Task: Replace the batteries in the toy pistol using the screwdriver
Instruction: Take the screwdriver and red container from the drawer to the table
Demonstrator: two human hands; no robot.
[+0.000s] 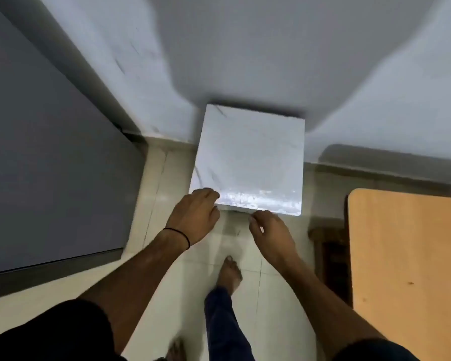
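No toy pistol, screwdriver or batteries are in view. My left hand (pixel 193 217), with a black band on its wrist, lies at the near left corner of a small white marble-topped table (pixel 250 157). Its fingers curl over the top and its thumb sits at the edge; blur hides whether it grips. My right hand (pixel 268 233) hovers just short of the table's front edge, fingers loosely bent, holding nothing. The table top is bare.
A grey panel (pixel 50 165) fills the left side. An orange wooden tabletop (pixel 412 269) stands at the right, with a dark stool (pixel 331 256) beside it. A white wall (pixel 271 48) rises behind. My bare feet (pixel 229 272) stand on pale floor tiles.
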